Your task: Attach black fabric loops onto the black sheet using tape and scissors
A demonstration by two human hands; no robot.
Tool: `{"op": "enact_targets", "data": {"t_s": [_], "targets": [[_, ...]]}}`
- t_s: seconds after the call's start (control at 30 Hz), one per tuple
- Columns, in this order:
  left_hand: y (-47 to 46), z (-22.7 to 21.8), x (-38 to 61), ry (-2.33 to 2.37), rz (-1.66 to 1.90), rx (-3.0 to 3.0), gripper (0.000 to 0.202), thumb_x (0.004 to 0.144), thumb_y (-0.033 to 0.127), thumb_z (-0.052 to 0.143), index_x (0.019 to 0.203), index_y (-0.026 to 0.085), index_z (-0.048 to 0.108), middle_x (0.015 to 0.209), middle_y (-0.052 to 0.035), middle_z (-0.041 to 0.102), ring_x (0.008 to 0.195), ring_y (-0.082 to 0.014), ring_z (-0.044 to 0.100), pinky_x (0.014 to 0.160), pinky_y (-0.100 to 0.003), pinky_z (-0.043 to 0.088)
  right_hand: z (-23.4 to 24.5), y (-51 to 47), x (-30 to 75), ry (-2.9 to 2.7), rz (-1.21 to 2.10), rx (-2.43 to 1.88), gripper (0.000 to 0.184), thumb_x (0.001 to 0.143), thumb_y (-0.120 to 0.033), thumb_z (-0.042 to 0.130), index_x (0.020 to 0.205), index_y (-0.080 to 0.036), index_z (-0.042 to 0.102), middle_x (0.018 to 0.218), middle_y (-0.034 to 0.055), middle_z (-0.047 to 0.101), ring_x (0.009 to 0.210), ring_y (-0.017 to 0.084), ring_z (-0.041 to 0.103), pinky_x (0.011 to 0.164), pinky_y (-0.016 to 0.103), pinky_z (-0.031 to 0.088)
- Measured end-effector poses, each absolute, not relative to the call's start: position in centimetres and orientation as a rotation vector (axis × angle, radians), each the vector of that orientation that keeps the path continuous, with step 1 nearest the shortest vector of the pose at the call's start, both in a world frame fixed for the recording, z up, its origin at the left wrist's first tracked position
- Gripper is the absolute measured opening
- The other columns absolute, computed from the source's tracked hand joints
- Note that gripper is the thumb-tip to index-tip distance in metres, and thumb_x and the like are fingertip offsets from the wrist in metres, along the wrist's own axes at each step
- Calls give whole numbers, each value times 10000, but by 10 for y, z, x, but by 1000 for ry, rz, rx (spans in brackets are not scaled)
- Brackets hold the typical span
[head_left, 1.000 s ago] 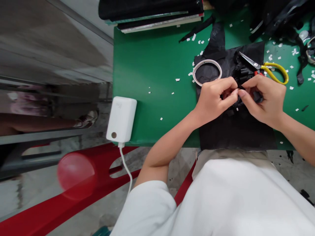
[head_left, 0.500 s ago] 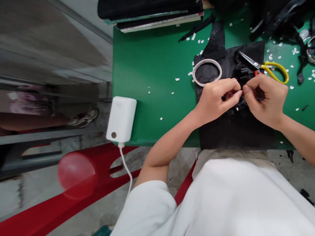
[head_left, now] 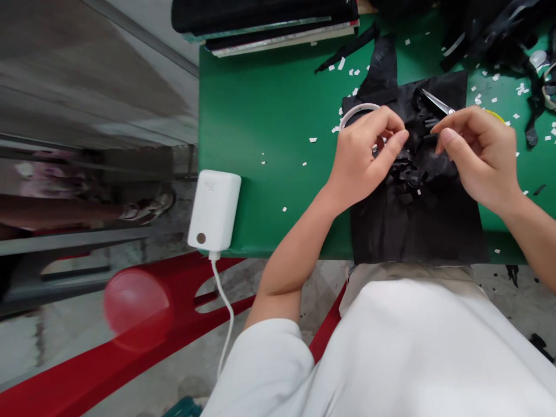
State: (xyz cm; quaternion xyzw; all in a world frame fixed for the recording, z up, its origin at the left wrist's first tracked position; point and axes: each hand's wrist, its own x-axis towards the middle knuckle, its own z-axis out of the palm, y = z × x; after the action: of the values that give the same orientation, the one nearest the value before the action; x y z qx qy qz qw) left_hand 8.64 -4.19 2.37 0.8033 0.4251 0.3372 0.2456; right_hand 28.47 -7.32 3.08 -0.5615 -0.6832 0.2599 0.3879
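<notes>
On the green table [head_left: 260, 104], nr edge: blk sheet [head_left: 452, 231] w/ heap of blk scraps [head_left: 408, 171] on it, roughly btwn the hands. L hand [head_left: 367, 153] above sheet's left side, thumb & index v. close, narrow pinch; can't tell if anything's in it. R hand [head_left: 484, 153] well apart from L, fingers curled, thumb nr index; can't tell if it's holding smth. Pale ring [head_left: 358, 108] partly hidden by L hand. Scissors [head_left: 438, 103] partly behind R hand, blades up-left. White paper bits [head_left: 313, 139] scattered abt. Power bank [head_left: 215, 211] w/ cable [head_left: 225, 307] at table's left corner.
</notes>
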Motion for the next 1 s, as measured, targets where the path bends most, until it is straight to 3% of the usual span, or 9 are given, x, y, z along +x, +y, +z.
{"op": "enact_targets", "data": {"t_s": [0.1,0.2,0.37,0.53,0.7,0.83,1.0], "targets": [[-32,17,81,1243,926,2251,352,1010,480,376,821,220,518,810,-26,630,803,-155,640,756,-323,512,36,-67,292,-1871,644,-1409,85,877,-210,579,848,-221,657,671,14,634,558,139,531,554,297,404],[-25,9,78,1255,883,2317,351,1014,481,360,817,226,500,818,-36,632,830,-168,621,789,-343,494,36,-61,299,-2177,555,-1273,101,795,-136,600,812,-196,679,654,15,621,565,143,541,581,300,418],[-27,6,79,1246,688,2351,268,1019,374,372,854,209,504,815,-45,627,842,-187,626,826,-356,480,27,-60,302,-2597,388,-1129,227,860,-206,539,980,-142,720,883,102,683,784,246,592,727,377,458],[-30,8,81,1231,581,2339,160,983,280,433,877,200,522,836,-40,640,868,-188,633,860,-342,479,21,-63,299,-2696,316,-1156,223,917,-218,487,890,-167,703,867,96,665,821,246,561,728,360,451],[-26,1,79,1252,731,2287,230,988,379,432,872,209,535,845,-59,637,855,-202,617,834,-361,478,27,-62,299,-2684,322,-1200,224,936,-210,458,872,-179,670,852,100,654,806,246,549,743,374,445],[-22,-5,77,1248,858,2254,284,978,467,437,884,224,551,860,-60,631,848,-202,606,836,-376,482,31,-62,300,-2727,387,-1176,141,870,-211,548,947,-174,660,903,117,662,829,266,555,772,392,458],[-21,-8,75,1298,870,2259,263,974,457,451,871,230,539,860,-60,631,846,-199,606,827,-370,486,27,-64,299,-2754,377,-1139,197,849,-232,560,1007,-171,661,937,117,653,908,284,576,728,376,444]]}}
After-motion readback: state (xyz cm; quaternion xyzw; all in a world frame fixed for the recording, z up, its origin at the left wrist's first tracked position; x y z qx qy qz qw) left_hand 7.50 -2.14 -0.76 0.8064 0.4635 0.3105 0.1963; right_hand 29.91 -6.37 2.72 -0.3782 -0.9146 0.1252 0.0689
